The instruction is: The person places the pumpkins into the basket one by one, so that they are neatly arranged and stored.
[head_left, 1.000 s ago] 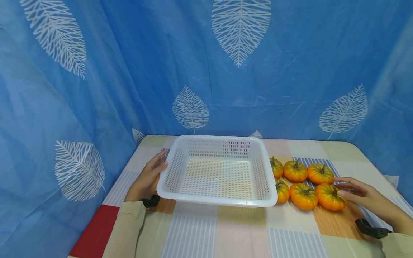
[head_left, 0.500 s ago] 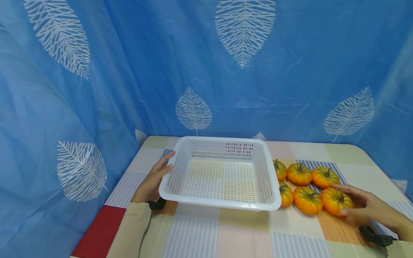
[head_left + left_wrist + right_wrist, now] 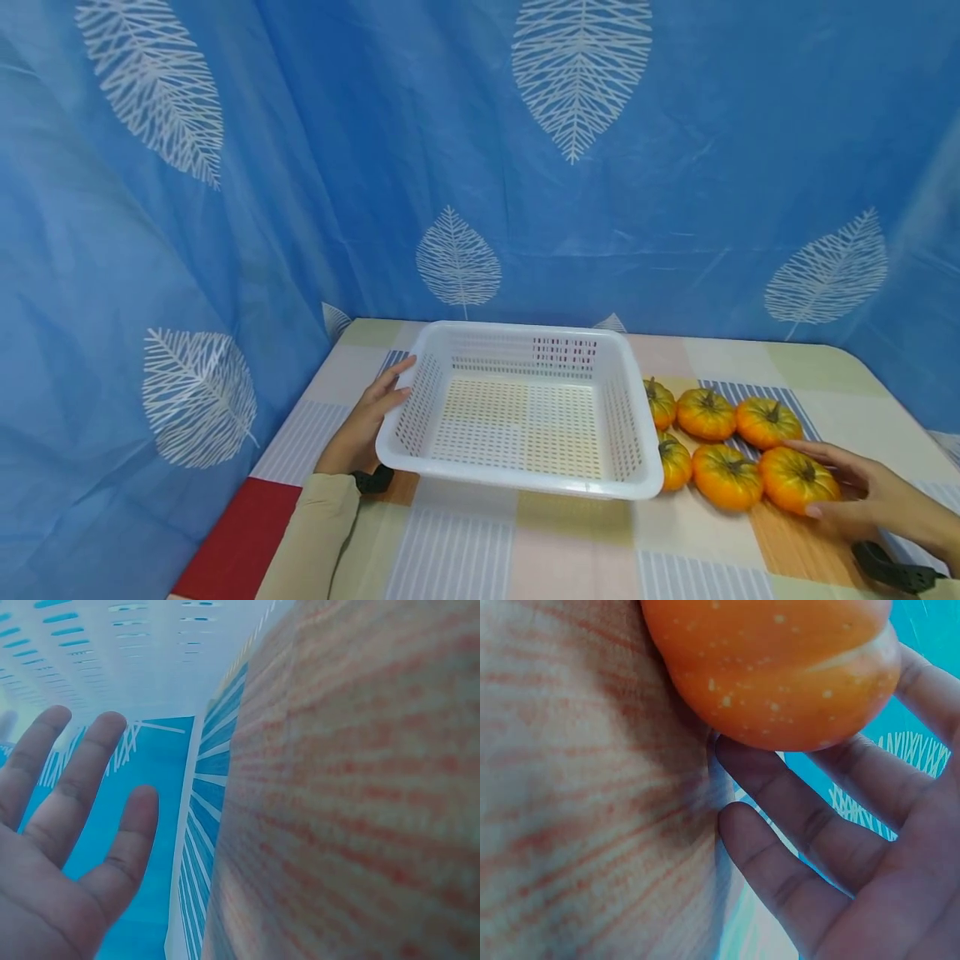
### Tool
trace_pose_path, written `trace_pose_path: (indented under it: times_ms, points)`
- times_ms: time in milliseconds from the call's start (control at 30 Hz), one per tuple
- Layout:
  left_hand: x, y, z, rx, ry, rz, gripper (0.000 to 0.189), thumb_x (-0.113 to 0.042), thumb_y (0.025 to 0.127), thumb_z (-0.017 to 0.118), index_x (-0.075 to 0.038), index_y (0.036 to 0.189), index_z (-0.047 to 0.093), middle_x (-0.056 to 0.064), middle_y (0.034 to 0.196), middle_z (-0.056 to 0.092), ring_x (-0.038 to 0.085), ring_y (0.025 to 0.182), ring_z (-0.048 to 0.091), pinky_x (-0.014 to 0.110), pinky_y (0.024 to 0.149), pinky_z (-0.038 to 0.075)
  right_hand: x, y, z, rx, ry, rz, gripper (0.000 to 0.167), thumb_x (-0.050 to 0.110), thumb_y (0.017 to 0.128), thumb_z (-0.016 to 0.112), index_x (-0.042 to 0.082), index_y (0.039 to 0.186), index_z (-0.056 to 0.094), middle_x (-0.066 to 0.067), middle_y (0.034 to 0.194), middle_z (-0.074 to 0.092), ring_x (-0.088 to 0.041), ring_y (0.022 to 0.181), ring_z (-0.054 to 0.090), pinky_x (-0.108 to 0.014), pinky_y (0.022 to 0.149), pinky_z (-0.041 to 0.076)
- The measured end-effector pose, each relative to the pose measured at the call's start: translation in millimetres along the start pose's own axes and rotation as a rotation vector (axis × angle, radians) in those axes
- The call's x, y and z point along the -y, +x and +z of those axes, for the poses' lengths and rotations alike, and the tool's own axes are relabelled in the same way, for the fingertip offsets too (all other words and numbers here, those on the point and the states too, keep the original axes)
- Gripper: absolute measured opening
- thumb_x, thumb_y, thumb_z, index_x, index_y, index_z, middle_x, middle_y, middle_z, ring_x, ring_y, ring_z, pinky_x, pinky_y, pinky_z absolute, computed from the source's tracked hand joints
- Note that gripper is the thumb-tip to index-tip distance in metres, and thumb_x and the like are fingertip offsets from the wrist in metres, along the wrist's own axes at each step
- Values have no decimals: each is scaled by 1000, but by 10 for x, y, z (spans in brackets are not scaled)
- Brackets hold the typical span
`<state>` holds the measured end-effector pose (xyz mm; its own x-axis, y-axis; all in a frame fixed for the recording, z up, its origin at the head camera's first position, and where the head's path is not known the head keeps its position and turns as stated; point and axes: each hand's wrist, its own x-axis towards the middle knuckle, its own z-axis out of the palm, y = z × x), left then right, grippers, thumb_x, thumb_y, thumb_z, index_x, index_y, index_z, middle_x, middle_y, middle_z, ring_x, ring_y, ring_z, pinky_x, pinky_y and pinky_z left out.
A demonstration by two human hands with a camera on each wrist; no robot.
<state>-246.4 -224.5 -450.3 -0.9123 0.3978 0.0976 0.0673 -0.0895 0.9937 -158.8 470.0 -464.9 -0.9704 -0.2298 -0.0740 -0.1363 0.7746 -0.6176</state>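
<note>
Head view: 6 orange pumpkins (image 3: 726,477) sit in 2 rows of 3 on the patchwork-covered surface (image 3: 570,550), just right of a white basket (image 3: 519,478) whose side partly hides the leftmost 2. The right hand (image 3: 862,492) has its fingers curved round the front right pumpkin (image 3: 798,481), the thumb at its near side and other fingers at its far side; how firm the hold is, I cannot tell. In the right wrist view the little finger stands apart from that pumpkin's skin. The left hand (image 3: 369,421) is at the basket's left side, its fingers spread wide with the tips by the rim; I cannot tell whether they touch. Each wrist wears a black band (image 3: 375,479). Behind the surface hangs a blue curtain (image 3: 360,142) printed with white leaves.
</note>
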Motion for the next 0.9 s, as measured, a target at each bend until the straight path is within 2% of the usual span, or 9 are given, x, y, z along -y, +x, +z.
trace_pose_path:
  times_ms: [100,167,233,300,400,533,633,733,900]
  points:
    - [18,14,-11,18,22,56,63,-11,114,41,-1,171,16,28,157,38,18,111,65,31,87,61,29,7,7,1,-28,28,58,15,97,80,-8,145,56,-48,143,49,-5,115,60,-49,84,59]
    - [23,16,-11,18,26,70,62,-10,113,42,-1,171,20,25,154,41,17,110,67,31,86,62,46,9,13,8,-32,48,63,16,99,79,-15,146,50,-52,144,43,-39,122,62,-58,86,58]
    - [21,15,-5,20,28,79,61,-11,113,43,-1,170,21,25,151,43,18,109,67,31,86,62,71,9,16,12,-26,66,67,17,100,78,-21,145,44,-54,145,41,-68,120,49,-70,86,55]
    - [17,14,0,16,31,74,62,-11,113,43,0,170,20,26,151,43,18,108,68,31,85,62,90,6,13,13,-26,78,69,17,101,76,-24,144,42,-54,144,40,-71,119,48,-71,85,54]
    - [5,13,7,17,34,66,64,-12,113,42,3,169,15,31,154,39,18,108,67,32,85,62,122,-2,-4,4,-50,84,70,18,101,77,-26,143,42,-55,142,42,-65,115,53,-51,81,60]
    - [3,14,11,17,37,54,65,-11,113,41,4,169,12,36,158,33,18,109,66,32,85,62,171,-33,-44,-4,-71,89,69,18,101,77,-26,142,42,-54,141,43,-31,108,64,-24,70,53]
    - [9,16,7,14,37,48,64,-10,113,40,3,169,12,38,160,31,18,109,66,31,85,62,222,-47,-63,-13,-75,97,71,19,101,77,-25,144,42,-54,141,43,0,97,57,-22,70,53]
    - [8,11,3,10,35,47,64,-10,112,40,2,169,13,39,160,30,18,109,66,31,85,62,271,-50,-72,-38,-82,87,72,18,100,78,-25,145,41,-53,139,44,16,88,45,-22,70,54]
    - [15,9,-7,14,32,52,64,-10,112,40,3,169,13,35,157,35,19,109,66,32,85,62,339,-33,-80,-82,-89,66,74,16,98,80,-26,145,40,-54,139,43,19,86,42,-21,69,54]
